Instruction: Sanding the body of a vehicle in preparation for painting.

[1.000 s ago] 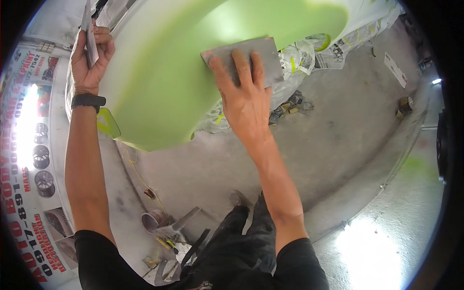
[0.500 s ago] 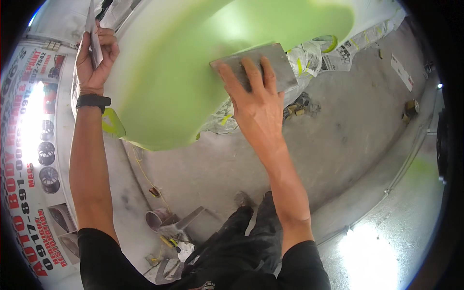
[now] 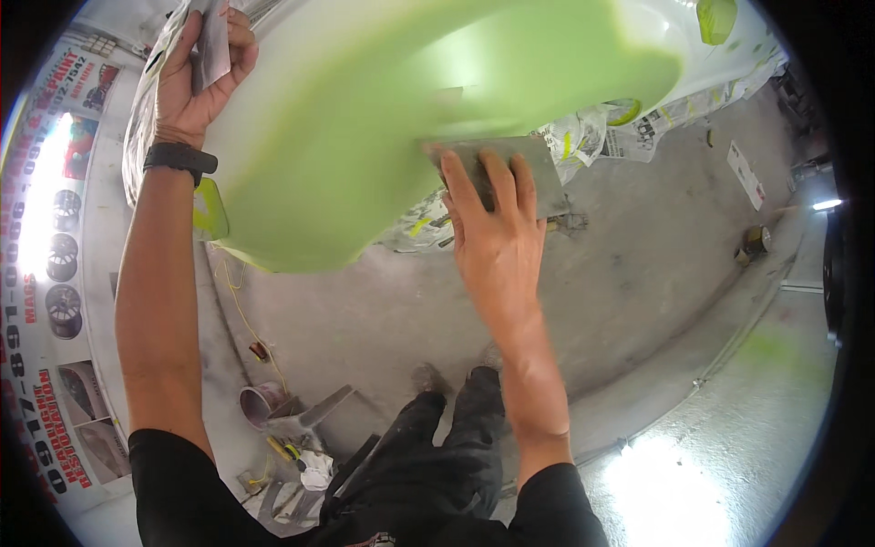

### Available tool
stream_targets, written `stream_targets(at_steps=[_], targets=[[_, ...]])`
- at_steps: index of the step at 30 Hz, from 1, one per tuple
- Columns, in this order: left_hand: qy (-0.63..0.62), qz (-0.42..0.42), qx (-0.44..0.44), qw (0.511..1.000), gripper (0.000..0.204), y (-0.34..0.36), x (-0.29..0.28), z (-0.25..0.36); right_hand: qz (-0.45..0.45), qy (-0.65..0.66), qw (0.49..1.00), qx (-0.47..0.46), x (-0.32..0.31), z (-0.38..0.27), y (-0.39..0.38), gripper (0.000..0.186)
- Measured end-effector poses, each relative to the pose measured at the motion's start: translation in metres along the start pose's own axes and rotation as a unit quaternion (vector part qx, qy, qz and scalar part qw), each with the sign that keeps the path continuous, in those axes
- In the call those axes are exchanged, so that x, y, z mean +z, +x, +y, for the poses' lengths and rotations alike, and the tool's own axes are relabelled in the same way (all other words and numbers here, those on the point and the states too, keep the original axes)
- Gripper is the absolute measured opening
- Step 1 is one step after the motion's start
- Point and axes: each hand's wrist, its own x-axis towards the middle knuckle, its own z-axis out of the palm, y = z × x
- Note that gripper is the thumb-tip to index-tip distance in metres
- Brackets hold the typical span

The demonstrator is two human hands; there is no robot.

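A rounded car body panel (image 3: 310, 173), light green fading to white, fills the upper middle. My right hand (image 3: 497, 205) is closed on a flat grey rectangular spreader (image 3: 538, 164), fingers spread over its face. The spreader overlaps the panel's lower right edge; whether it touches there I cannot tell. A small pinkish-grey smear (image 3: 449, 94) shows on the green just above it. At the upper left, my left hand (image 3: 196, 91) pinches a second thin grey plate (image 3: 212, 55) upright, beside the panel's white side. A dark watch band circles the left wrist.
Newspaper masking (image 3: 629, 132) hangs along the panel's far right edge. A bucket (image 3: 260, 403) and scattered tools lie on the floor at lower left, near a thin yellow cord (image 3: 241, 310). A can (image 3: 755, 242) lies at right. A printed banner (image 3: 68, 273) lines the left wall.
My right hand and its spreader have moved down and slightly right, toward the panel's lower edge. The left hand has shifted up and right, its plate turned more face-on. The view has shifted a little.
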Motion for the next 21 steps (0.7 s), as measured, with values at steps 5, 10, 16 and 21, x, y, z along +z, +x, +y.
stream_targets(at_steps=[5,10,16,21], targets=[[0.025,-0.004,-0.001,1.000,0.037,0.000,-0.003,0.005,-0.009,-0.021,1.000,0.005,0.002,-0.007,0.007,0.051],[0.028,-0.001,-0.001,1.000,0.031,0.005,-0.001,-0.003,0.029,-0.051,0.997,-0.048,0.003,0.005,0.031,0.050],[0.064,0.012,0.008,0.998,0.031,0.001,-0.004,0.002,0.062,-0.094,0.988,-0.106,0.005,0.011,0.052,0.051],[0.049,0.004,0.005,0.999,0.033,0.001,-0.005,0.002,0.034,-0.092,0.990,-0.103,0.003,0.012,0.052,0.052]])
